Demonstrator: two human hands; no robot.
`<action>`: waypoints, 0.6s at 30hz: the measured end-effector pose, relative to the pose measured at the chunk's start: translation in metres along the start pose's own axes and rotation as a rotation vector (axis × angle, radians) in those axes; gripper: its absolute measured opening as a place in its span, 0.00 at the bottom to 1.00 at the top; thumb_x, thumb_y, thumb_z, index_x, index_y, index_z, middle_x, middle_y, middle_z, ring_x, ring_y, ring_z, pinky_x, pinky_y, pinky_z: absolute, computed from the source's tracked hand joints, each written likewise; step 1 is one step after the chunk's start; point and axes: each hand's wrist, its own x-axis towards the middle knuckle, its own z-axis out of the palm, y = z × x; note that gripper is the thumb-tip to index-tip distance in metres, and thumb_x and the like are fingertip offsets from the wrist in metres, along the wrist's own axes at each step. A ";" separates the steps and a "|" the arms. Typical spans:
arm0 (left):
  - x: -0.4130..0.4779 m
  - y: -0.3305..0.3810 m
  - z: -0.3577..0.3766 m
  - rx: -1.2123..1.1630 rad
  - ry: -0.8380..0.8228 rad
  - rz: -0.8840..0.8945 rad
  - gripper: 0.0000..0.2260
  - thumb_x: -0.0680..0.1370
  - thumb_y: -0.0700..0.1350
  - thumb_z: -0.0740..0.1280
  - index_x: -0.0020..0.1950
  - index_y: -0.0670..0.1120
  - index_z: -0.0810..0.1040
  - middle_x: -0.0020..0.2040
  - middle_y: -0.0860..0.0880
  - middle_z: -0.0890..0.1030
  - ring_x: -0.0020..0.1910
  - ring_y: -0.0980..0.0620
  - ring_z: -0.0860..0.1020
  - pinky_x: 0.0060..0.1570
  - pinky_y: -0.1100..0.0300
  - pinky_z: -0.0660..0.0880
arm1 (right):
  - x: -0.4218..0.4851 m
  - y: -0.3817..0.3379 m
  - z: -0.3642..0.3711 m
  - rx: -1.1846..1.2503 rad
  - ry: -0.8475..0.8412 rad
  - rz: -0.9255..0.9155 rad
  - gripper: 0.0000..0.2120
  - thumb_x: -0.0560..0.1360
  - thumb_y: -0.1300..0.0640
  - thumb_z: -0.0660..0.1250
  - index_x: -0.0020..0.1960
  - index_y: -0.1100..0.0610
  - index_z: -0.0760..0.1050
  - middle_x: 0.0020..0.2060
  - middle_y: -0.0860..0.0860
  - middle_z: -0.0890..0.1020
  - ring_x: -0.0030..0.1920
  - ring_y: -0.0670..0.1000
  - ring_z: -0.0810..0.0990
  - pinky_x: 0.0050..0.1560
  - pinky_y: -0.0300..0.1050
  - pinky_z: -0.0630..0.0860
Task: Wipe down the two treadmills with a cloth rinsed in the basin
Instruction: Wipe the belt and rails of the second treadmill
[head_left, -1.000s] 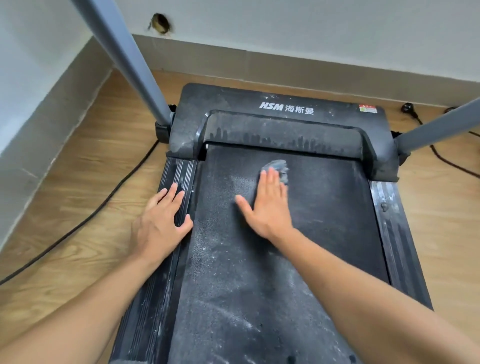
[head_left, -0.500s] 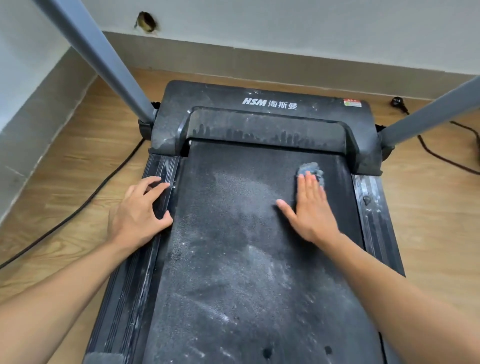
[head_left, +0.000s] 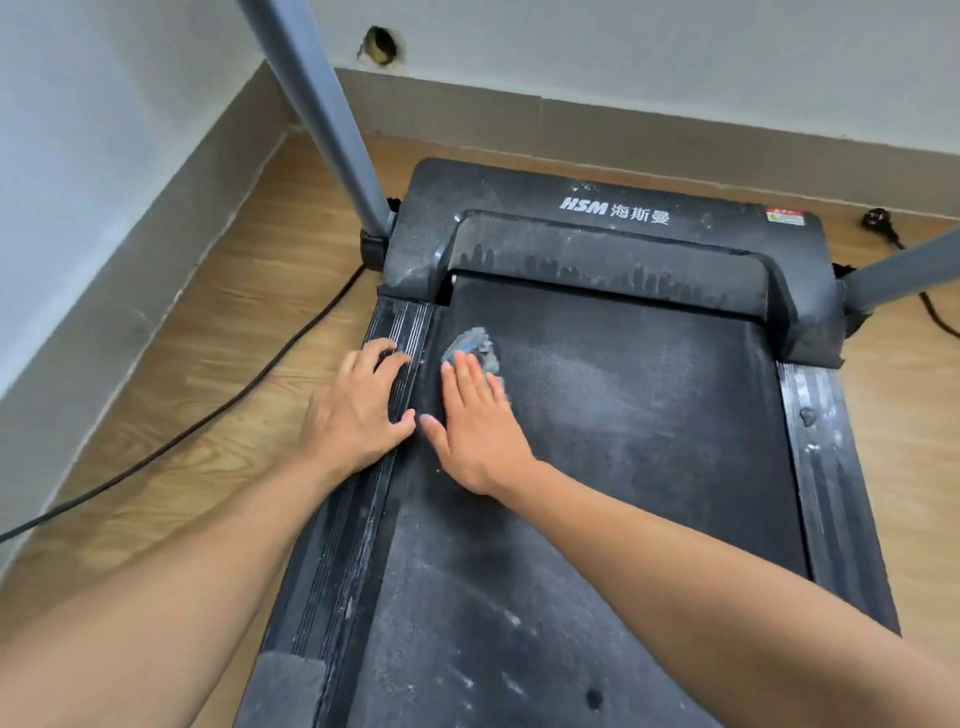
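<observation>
A dusty black treadmill (head_left: 613, 218) fills the view, its belt (head_left: 623, 426) streaked with grey dust. My right hand (head_left: 480, 421) lies flat on the belt's far left part, fingers straight, pressing a small grey-blue cloth (head_left: 472, 345) that sticks out past the fingertips. My left hand (head_left: 358, 410) rests on the ribbed left side rail (head_left: 363, 519), fingers spread and slightly bent over it, just beside my right hand. Only one treadmill is in view, and no basin shows.
Two grey uprights rise from the treadmill's front corners, one on the left (head_left: 332, 130) and one on the right (head_left: 904, 275). A black cable (head_left: 218, 410) runs over the wooden floor at left. A plug (head_left: 878, 218) lies at right. Walls close the corner.
My right hand slid the cloth from the belt's right side across to its left edge. My left hand stayed on the left rail. The camera view shifted to the left.
</observation>
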 end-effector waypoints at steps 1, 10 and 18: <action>-0.003 -0.002 0.001 -0.020 -0.009 -0.032 0.31 0.75 0.57 0.74 0.76 0.53 0.69 0.78 0.55 0.64 0.74 0.49 0.68 0.56 0.43 0.79 | 0.002 -0.013 0.004 0.004 -0.027 -0.067 0.34 0.87 0.42 0.46 0.85 0.61 0.45 0.85 0.58 0.44 0.84 0.55 0.39 0.83 0.57 0.42; -0.045 -0.019 0.033 -0.278 -0.008 -0.187 0.41 0.81 0.61 0.67 0.87 0.49 0.49 0.87 0.53 0.45 0.86 0.51 0.46 0.82 0.47 0.54 | -0.025 0.086 -0.028 -0.235 0.024 0.097 0.43 0.83 0.30 0.41 0.85 0.58 0.41 0.85 0.54 0.43 0.85 0.53 0.40 0.83 0.57 0.39; -0.030 -0.005 0.033 -0.263 -0.012 -0.457 0.51 0.73 0.72 0.70 0.86 0.54 0.47 0.82 0.47 0.66 0.77 0.41 0.70 0.68 0.40 0.73 | -0.046 0.114 -0.046 -0.076 0.228 0.079 0.27 0.83 0.53 0.57 0.76 0.67 0.64 0.78 0.65 0.64 0.81 0.66 0.59 0.82 0.58 0.54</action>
